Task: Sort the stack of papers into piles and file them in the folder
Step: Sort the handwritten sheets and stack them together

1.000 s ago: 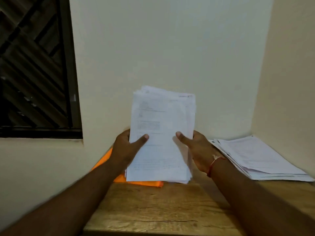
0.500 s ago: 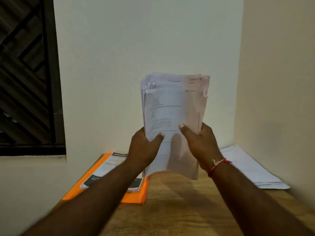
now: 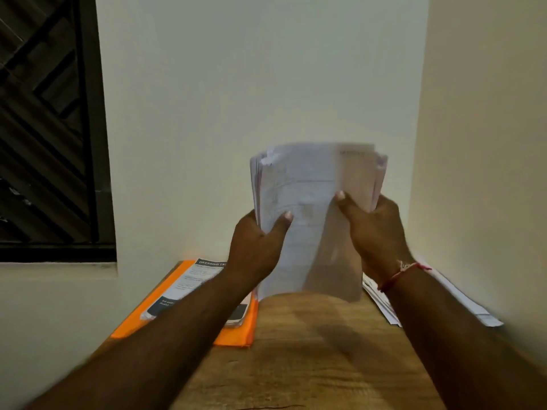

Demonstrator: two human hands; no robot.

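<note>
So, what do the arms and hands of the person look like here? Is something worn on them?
Both forearms are bare as far as the picture shows, and no sleeves are visible. The left hand wears nothing that can be seen: no ring, no watch. The right hand has a thin red thread bracelet tied round its wrist, with a small pale knot or bead on it. No ring shows on it either.

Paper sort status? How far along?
Done: one pile lies on the table at right, and printed sheets sit on top of the orange folder. In hand: left hand and right hand grip a thick stack, held upright above the table. Left: that stack looks unsorted and nothing is visibly filed in the folder yet, so likely early to midway.
</note>
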